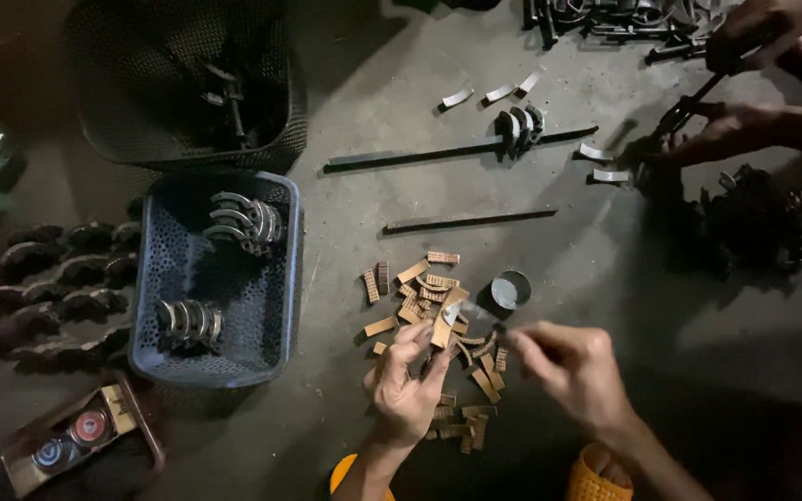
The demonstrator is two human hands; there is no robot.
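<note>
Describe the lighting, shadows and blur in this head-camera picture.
Head view: dim overall, light pooling mid-floor on the tan strips; corners sink into shadow; black basket nearly lost; right hand slightly motion-blurred, left hand sharper.

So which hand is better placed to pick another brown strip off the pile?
The right hand, probably. Its fingers look free and hover at the edge of the pile of brown strips, beside the small round tin. The left hand already pinches a strip upright, so it is occupied.
</note>
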